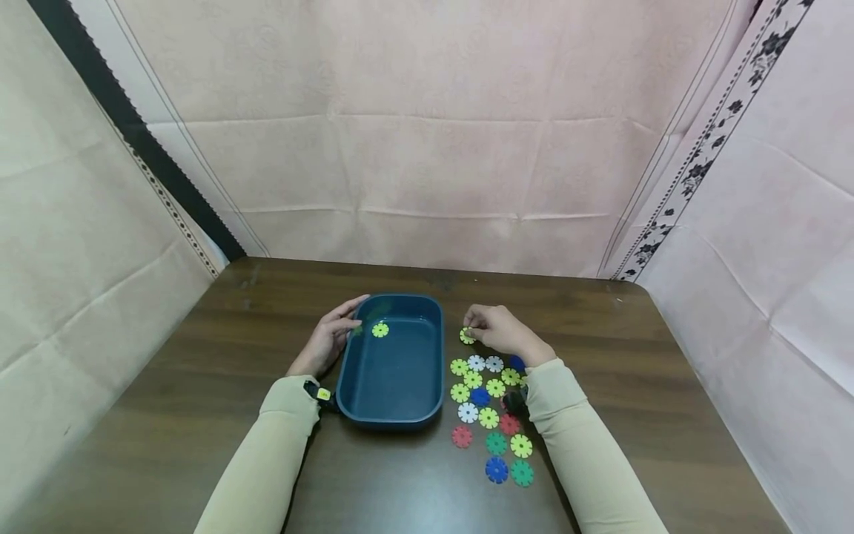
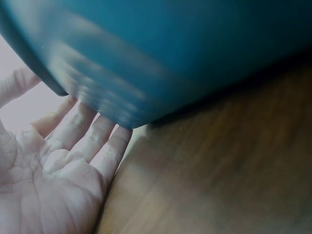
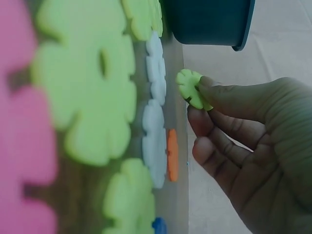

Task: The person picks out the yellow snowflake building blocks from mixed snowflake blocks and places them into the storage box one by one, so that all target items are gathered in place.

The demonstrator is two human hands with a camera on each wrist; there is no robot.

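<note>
A deep blue rectangular tray stands on the table, with one yellow-green flower-shaped disc inside near its far left. My left hand holds the tray's left side, thumb at the rim and fingers against the outer wall. Right of the tray, my right hand pinches another yellow-green notched disc between thumb and index finger, raised off the table. Under and before that hand lie several loose discs: white, blue, red, green and yellow-green.
An orange disc shows beyond the white ones in the right wrist view. The brown wooden table is bordered by pale cloth hangings at the back and both sides. Dark wrist straps sit on both arms.
</note>
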